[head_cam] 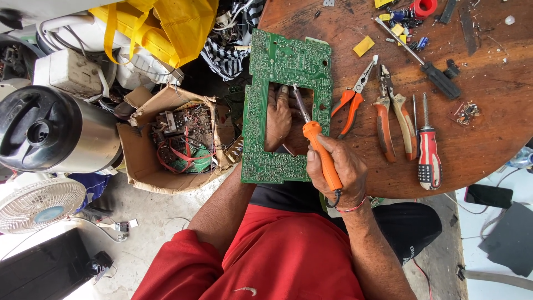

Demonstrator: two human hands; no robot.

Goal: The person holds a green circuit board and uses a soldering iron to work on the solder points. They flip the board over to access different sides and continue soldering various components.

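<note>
A green circuit board (288, 61) with a rectangular cut-out lies over the near edge of a round wooden table (488, 128). My left hand (277, 118) reaches up from under the board and shows through the cut-out, holding the board from below. My right hand (336, 169) grips the orange handle of a soldering iron (319, 147). Its metal tip points up to the inner top edge of the cut-out, close to my left fingertips.
To the right on the table lie orange-handled cutters (351, 101), pliers (395, 119), a red screwdriver (428, 153) and a black-handled screwdriver (427, 66). A cardboard box of wired boards (183, 139), a steel pot (55, 130), a white fan (36, 203) and a yellow bag (166, 25) crowd the left.
</note>
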